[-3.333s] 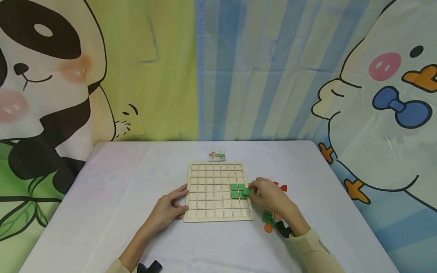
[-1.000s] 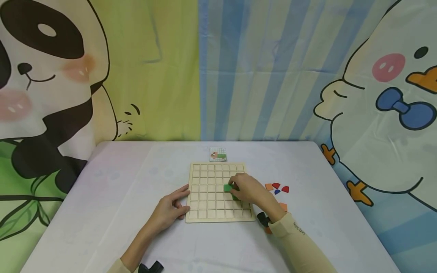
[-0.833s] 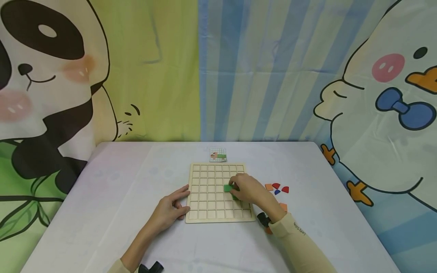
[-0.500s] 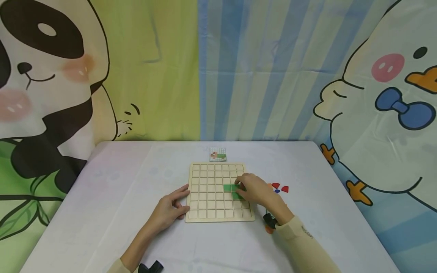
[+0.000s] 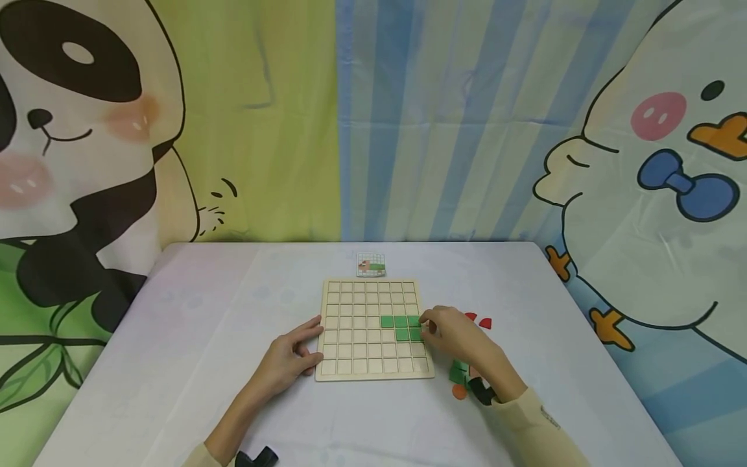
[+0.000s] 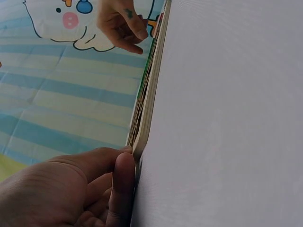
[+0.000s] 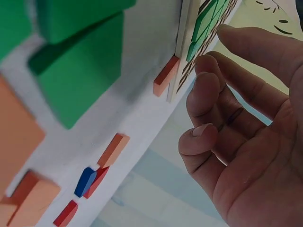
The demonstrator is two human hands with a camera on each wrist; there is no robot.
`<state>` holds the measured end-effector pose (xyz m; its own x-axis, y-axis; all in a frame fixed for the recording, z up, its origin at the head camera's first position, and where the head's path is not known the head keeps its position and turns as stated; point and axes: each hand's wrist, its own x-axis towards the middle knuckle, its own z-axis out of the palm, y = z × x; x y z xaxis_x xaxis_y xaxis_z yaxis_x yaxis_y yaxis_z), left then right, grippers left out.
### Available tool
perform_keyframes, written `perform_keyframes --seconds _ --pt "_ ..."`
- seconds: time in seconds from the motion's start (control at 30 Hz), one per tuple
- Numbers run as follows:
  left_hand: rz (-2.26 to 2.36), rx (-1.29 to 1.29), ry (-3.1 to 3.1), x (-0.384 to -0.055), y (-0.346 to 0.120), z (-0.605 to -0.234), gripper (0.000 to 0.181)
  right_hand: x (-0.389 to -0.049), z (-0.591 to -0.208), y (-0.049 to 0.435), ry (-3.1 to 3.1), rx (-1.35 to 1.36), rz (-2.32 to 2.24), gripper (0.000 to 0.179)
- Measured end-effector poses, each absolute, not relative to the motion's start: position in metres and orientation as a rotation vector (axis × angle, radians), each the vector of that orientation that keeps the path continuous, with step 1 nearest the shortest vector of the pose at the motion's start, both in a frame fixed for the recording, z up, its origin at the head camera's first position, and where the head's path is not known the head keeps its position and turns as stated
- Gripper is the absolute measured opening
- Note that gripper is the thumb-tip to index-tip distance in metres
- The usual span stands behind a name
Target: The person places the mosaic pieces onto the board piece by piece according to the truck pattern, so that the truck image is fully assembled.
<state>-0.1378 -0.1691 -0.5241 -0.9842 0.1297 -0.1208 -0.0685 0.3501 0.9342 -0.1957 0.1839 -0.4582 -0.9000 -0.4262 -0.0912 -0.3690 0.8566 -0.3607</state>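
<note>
A square wooden grid board (image 5: 352, 363) lies on the table. Green square tiles (image 5: 400, 322) fill several cells at its right side, three in one row and two in the row below. My left hand (image 5: 286, 357) rests at the board's left edge, index finger and thumb apart along it; in the left wrist view their tips touch the edge by the corner. At the right edge hovers my right hand (image 5: 458, 334), its fingertips beside the tiles. The right wrist view shows its fingers (image 7: 203, 92) loosely bent, with nothing between them.
Loose pieces lie right of the board: green squares (image 7: 85, 71), an orange round piece (image 5: 459, 392), red pieces (image 5: 486, 322) and a blue piece (image 7: 85, 181). One orange piece (image 7: 165, 75) sits against the board's edge. A small picture card (image 5: 371, 265) lies behind the board.
My right hand carried a green tile to the left end of the upper green row, let go, and drew back right to the board's edge. My left hand has stayed put.
</note>
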Motion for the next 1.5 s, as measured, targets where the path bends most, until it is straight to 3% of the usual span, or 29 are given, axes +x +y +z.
perform_keyframes --seconds 0.77,1.5 --pt "1.7 0.064 2.425 -0.138 -0.17 -0.525 0.065 -0.152 -0.471 0.231 2.865 -0.281 -0.517 0.027" --pt "1.696 0.086 2.435 -0.138 -0.171 -0.526 0.064 -0.137 -0.476 0.252 2.901 -0.288 -0.432 0.023"
